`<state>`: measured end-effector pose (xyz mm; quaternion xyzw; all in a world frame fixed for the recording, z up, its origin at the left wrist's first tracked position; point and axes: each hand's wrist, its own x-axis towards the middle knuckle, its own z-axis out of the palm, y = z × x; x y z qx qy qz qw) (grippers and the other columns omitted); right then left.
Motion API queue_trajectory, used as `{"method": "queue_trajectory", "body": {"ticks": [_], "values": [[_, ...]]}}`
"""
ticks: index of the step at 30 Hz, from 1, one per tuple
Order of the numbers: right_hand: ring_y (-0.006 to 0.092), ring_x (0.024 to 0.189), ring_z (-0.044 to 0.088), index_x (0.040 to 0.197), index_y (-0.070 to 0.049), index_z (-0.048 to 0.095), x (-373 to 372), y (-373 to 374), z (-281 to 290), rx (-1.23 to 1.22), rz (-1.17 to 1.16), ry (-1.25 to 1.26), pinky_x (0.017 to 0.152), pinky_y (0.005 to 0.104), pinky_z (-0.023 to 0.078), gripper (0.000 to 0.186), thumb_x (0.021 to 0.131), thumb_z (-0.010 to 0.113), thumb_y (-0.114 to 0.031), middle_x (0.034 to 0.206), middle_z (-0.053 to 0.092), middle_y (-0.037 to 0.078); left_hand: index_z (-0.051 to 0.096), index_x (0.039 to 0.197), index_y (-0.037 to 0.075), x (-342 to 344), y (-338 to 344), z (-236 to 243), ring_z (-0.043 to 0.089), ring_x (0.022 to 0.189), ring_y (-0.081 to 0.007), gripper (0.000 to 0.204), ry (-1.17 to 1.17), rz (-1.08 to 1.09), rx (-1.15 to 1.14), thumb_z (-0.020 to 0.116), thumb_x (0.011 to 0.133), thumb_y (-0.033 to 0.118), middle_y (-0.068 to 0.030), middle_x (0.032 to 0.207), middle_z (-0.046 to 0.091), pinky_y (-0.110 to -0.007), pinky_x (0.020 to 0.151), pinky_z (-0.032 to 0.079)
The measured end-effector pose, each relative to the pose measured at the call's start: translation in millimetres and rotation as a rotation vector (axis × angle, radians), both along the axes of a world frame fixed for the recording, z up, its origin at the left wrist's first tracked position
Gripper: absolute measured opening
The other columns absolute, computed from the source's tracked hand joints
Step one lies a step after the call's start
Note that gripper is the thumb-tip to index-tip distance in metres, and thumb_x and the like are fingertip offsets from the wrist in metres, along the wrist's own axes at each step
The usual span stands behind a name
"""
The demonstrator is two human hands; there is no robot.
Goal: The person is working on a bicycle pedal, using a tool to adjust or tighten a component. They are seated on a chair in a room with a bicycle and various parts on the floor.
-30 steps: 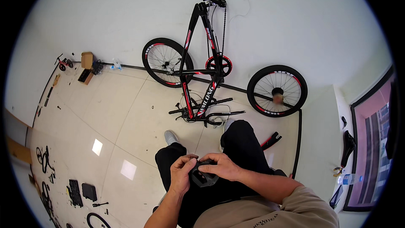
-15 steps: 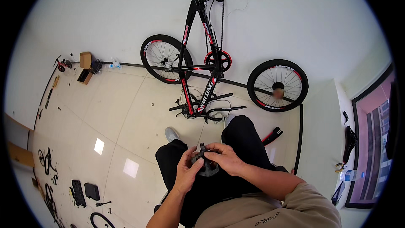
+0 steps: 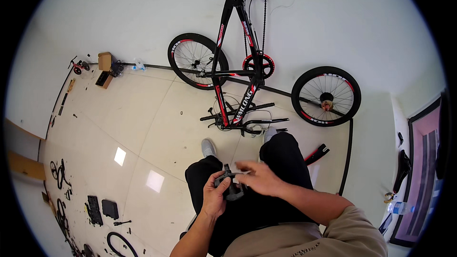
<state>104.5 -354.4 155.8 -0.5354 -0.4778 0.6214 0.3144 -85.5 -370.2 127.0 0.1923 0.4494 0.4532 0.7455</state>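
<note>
A black bicycle pedal [image 3: 234, 192] is in my left hand [image 3: 215, 196], its fingers and thumb closed around the left side of the body. The pedal's short axle [image 3: 227, 167] sticks up toward my feet. Just to the right of the axle is my right hand [image 3: 261, 179], slightly blurred, with its fingers stretched out and apart from the thumb. Its fingertips are close to the pedal; whether they still touch it I cannot tell. Both hands are above my lap, between dark trouser legs.
Ahead, a black and red bicycle frame [image 3: 220, 83] leans on the wall, between two wheels [image 3: 304, 96]. A fork and handlebar parts lie at its foot. An open cardboard box [image 3: 105, 62], a tool case [image 3: 94, 210] and a tyre [image 3: 110, 242] are on the left. A saddle [image 3: 403, 166] stands right.
My right hand has come off the pedal's axle and its fingers have spread. The left hand keeps its hold. The whole view has shifted slightly, moving the scene to the right.
</note>
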Motion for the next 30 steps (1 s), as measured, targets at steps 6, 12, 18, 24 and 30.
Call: {"method": "queue_trajectory", "body": {"ticks": [6, 12, 18, 24, 30], "values": [[0.0233, 0.085, 0.065, 0.115, 0.001, 0.056, 49.8, 109.5, -3.7, -0.142, -0.625, 0.584, 0.079, 0.0386, 0.052, 0.026, 0.099, 0.053, -0.019, 0.101, 0.066, 0.013, 0.056, 0.116, 0.004, -3.2, 22.0, -10.7, 0.068, 0.081, -0.026, 0.028, -0.116, 0.151, -0.118, 0.064, 0.09, 0.002, -0.0139, 0.102, 0.067, -0.04, 0.077, 0.059], [0.0206, 0.087, 0.06, 0.109, 0.002, 0.057, 94.7, 228.4, -45.2, -0.283, -0.831, 1.397, 0.08, 0.0372, 0.049, 0.045, 0.101, 0.051, -0.042, 0.095, 0.064, 0.009, 0.044, 0.128, 0.002, 24.8, 101.8, -35.8, 0.064, 0.089, -0.0305, 0.043, -0.189, 0.159, -0.183, 0.056, 0.087, -0.002, -0.0206, 0.108, 0.063, -0.043, 0.086, 0.054], [0.0208, 0.079, 0.058, 0.102, 0.002, 0.058, 92.7, 298.8, -43.1, -0.284, -0.806, 1.758, 0.075, 0.0342, 0.047, 0.057, 0.097, 0.052, -0.054, 0.089, 0.063, 0.008, 0.043, 0.127, 0.0, 52.7, 208.1, -69.8, 0.06, 0.088, -0.0282, 0.039, -0.176, 0.187, -0.141, 0.052, 0.089, 0.0, -0.0193, 0.106, 0.059, -0.042, 0.086, 0.053], [0.0143, 0.074, 0.057, 0.102, -0.001, 0.058, 84.1, 328.2, -63.2, -0.242, -0.647, 1.904, 0.069, 0.0297, 0.045, 0.03, 0.096, 0.056, -0.03, 0.087, 0.061, 0.003, 0.048, 0.123, 0.005, 73.5, 264.5, -107.4, 0.065, 0.084, -0.0261, 0.033, -0.275, 0.193, -0.118, 0.057, 0.092, 0.003, -0.0171, 0.101, 0.064, -0.04, 0.081, 0.056], [0.0149, 0.074, 0.054, 0.098, -0.005, 0.059, 37.3, 330.8, -91.9, -0.361, -0.76, 1.271, 0.068, 0.029, 0.045, 0.02, 0.097, 0.059, -0.025, 0.083, 0.058, 0.003, 0.052, 0.12, 0.005, 77.4, 292.7, -107.7, 0.065, 0.076, -0.0232, 0.027, -0.207, 0.135, -0.069, 0.059, 0.095, 0.011, -0.0149, 0.095, 0.066, -0.039, 0.072, 0.056]]}}
